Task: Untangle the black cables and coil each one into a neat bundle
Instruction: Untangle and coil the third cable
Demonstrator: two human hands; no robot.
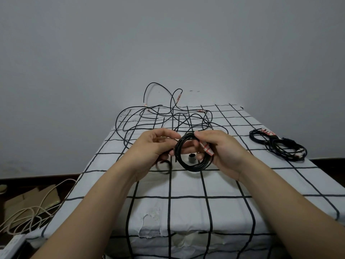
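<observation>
One cable coil (194,168) gripped by left hand (155,146) and right hand (222,150); tangled cables (168,116) at twelve, bundles (280,146) at two.

We are viewing a flat surface (186,186) draped in a white cloth with a black grid, which is wrinkling and peeling along the near front edge. Tangled black cables (164,116) carrying white-and-red tags are sprawling over the far end, with some loops rising against the wall and spilling past the left edge. Coiled bundles (280,146) of black cable are lying near the right edge. A small dark loop (169,166) and a small dark cylinder (191,158) are resting at mid-surface.
</observation>
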